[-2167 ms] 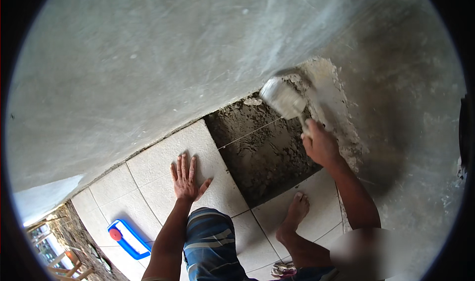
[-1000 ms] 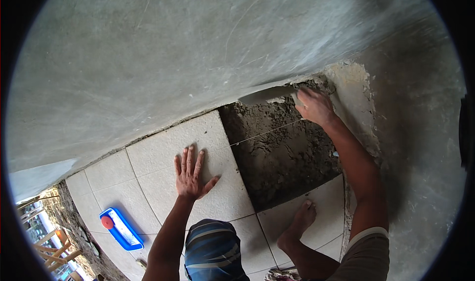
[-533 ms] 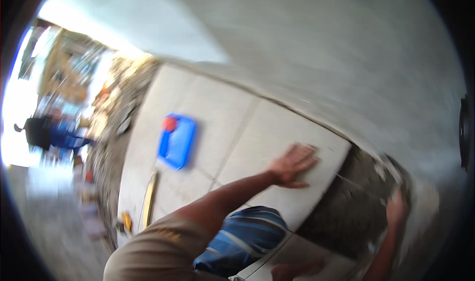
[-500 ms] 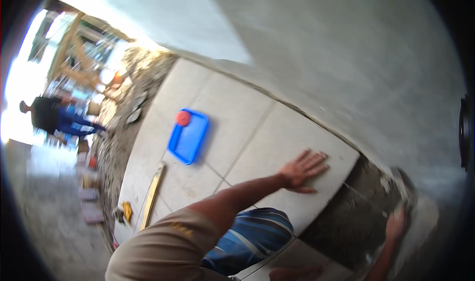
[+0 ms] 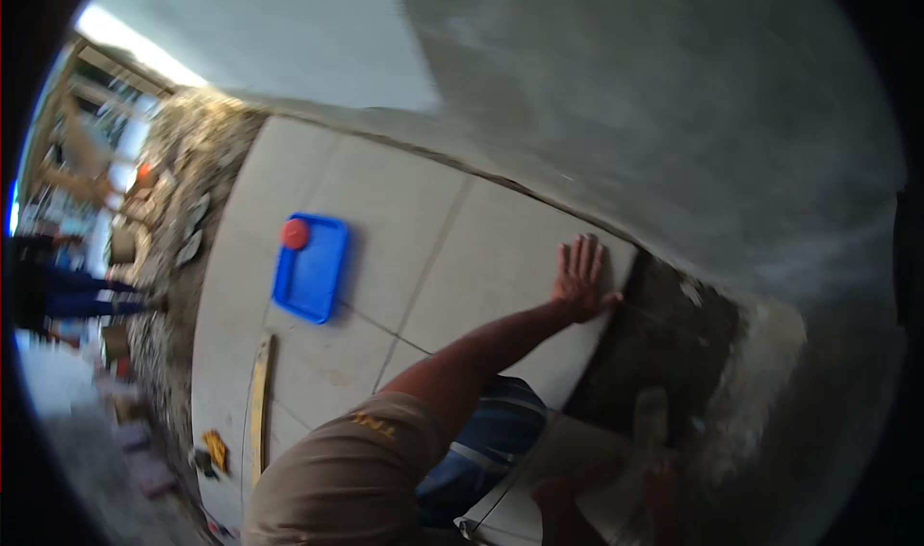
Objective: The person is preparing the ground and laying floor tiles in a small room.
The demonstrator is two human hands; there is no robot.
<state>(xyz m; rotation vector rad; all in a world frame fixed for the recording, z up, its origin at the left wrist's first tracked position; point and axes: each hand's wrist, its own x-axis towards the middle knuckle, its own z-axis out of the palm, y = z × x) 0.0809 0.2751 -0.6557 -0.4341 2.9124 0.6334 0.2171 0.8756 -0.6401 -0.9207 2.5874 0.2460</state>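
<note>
My left hand [image 5: 579, 284] lies flat with its fingers spread on a large pale floor tile [image 5: 496, 257], close to the tile's edge by the wall. Beside that tile is a dark patch of bare bedding [image 5: 664, 330] with no tile over it. At the lower right, my right hand [image 5: 660, 483] is closed round the handle end of a trowel [image 5: 651, 416]. The trowel's flat blade is blurred and points toward the bedding. My knee in blue striped shorts [image 5: 491, 450] rests beneath my left arm.
A blue tray [image 5: 313, 275] with a red round object [image 5: 294, 233] stands on the tiles. Left of it lie a yellow level-like bar [image 5: 260, 402] and a small yellow item [image 5: 216, 448]. A grey wall [image 5: 616, 94] borders the floor. Another person [image 5: 77, 286] stands beyond the rubble [image 5: 183, 180].
My right hand has brought the trowel away from the wall, down toward the lower edge. My left hand has turned and now presses nearer the tile's edge. The whole view has shifted.
</note>
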